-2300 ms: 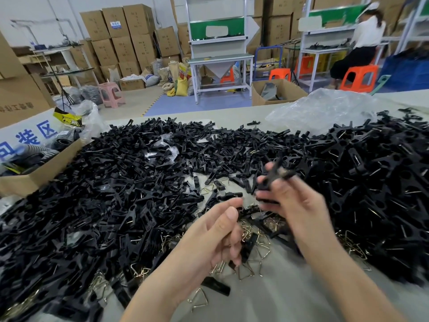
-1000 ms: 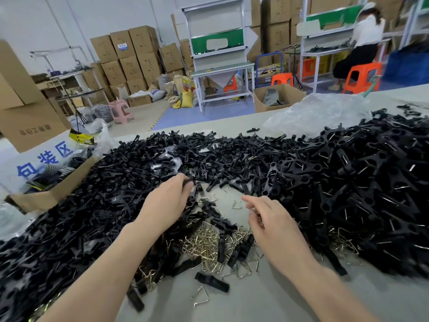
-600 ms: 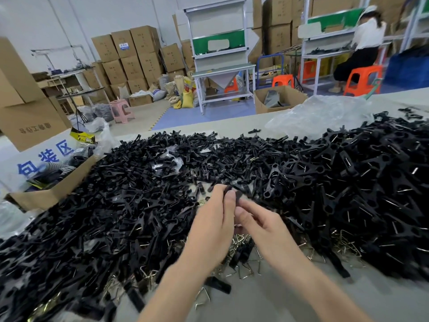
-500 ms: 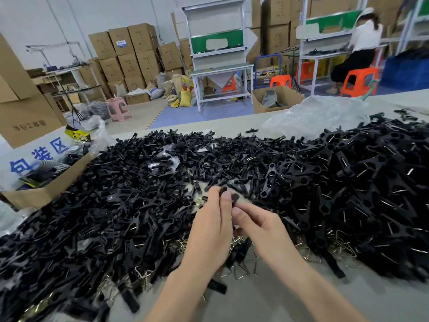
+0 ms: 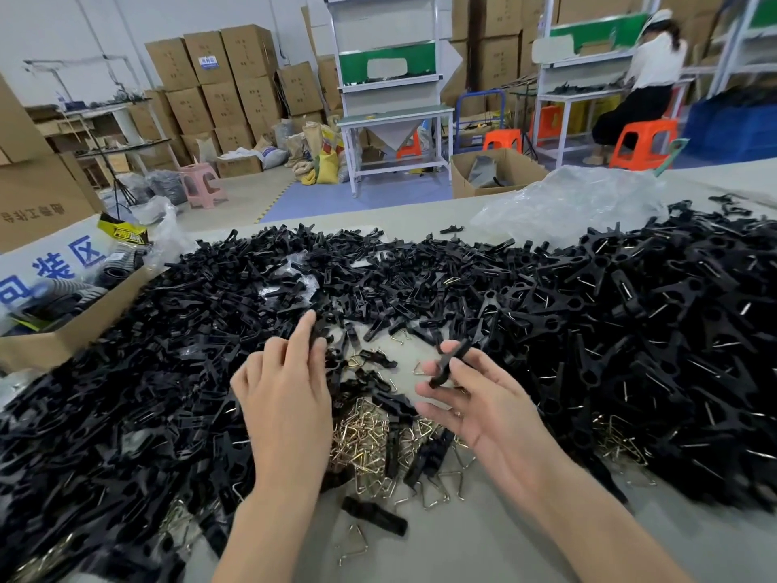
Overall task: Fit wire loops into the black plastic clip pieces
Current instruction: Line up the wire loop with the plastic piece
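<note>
Single view, worn on the head, looking forward and down across the table [image 5: 483,544] from its near edge. Close in on both forearms at the bottom of frame, with left hand [image 5: 286,397] and right hand [image 5: 483,401] near centre and a clip piece [image 5: 450,363] pinched in the right. Steeply down onto the wire loops [image 5: 361,439] just beneath the hands, more shallowly over the heap of clip pieces [image 5: 630,330] spread to both sides. Wide-angle, upper third given to the room beyond: stacked cartons [image 5: 223,86] and a workbench [image 5: 391,115], well apart from the table. Slightly blurred toward the right edge.
</note>
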Demonstrator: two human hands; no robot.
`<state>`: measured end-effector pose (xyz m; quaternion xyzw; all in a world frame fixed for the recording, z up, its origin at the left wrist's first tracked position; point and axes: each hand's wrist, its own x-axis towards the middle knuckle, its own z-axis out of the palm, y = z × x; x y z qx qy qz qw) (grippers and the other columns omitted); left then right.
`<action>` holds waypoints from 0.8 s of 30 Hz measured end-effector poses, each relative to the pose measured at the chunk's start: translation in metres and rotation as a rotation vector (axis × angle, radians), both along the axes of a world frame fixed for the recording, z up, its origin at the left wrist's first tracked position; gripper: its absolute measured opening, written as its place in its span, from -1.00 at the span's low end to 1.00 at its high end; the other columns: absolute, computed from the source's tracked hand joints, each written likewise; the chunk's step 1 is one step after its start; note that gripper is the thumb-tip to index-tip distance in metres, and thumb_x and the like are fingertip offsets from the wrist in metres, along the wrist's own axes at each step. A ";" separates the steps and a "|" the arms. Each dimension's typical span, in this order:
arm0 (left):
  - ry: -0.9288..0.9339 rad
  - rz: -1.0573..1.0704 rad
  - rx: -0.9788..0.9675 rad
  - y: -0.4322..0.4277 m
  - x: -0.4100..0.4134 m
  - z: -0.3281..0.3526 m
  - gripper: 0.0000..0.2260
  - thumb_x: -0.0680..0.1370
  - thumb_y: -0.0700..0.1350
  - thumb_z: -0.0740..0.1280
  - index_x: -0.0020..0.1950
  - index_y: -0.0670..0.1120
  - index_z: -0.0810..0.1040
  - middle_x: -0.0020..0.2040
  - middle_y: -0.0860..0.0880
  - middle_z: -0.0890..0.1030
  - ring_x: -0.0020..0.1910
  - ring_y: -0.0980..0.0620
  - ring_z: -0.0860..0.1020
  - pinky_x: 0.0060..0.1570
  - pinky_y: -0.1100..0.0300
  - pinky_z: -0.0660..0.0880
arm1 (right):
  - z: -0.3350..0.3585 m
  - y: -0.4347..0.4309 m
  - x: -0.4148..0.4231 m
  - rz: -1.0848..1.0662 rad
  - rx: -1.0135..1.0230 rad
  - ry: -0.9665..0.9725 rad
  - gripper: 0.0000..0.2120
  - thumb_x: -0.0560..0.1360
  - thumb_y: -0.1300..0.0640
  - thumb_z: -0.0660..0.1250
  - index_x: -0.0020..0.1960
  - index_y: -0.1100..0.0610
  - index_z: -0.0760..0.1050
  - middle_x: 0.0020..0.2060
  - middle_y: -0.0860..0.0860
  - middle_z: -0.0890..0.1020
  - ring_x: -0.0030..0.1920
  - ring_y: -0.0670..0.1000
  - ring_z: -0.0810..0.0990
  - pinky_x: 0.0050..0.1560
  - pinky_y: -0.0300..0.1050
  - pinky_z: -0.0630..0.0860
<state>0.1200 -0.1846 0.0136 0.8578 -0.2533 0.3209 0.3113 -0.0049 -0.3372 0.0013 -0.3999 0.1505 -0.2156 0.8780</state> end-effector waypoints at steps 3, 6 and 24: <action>0.053 0.025 -0.026 -0.004 -0.005 0.003 -0.60 0.71 0.00 0.06 0.50 -0.13 0.39 -0.02 -0.04 0.53 -0.03 -0.08 0.42 0.13 -0.02 0.29 | 0.000 0.001 0.000 0.026 0.090 -0.018 -0.83 0.62 0.25 0.27 0.15 0.21 0.61 -0.07 0.19 0.67 -0.12 0.09 0.69 -0.10 -0.10 0.66; 0.109 -0.099 -0.060 -0.007 -0.015 0.003 -0.54 0.70 0.01 -0.05 0.57 -0.12 0.24 -0.05 0.07 0.46 -0.07 0.06 0.35 0.07 0.20 0.23 | 0.000 0.001 -0.001 0.030 0.085 -0.058 -0.80 0.47 0.20 0.41 0.06 0.22 0.67 -0.11 0.17 0.66 -0.11 0.08 0.68 -0.08 -0.12 0.66; 1.022 -0.839 -0.579 -0.032 -0.044 -0.006 -0.69 0.71 -0.11 0.16 0.12 0.17 0.69 -0.16 0.04 0.63 -0.27 0.12 0.51 -0.19 0.24 0.53 | -0.002 0.001 -0.001 0.055 -0.260 -0.035 -0.70 0.49 0.17 0.43 0.22 0.08 0.67 0.00 0.18 0.72 -0.03 0.11 0.71 0.12 -0.03 0.63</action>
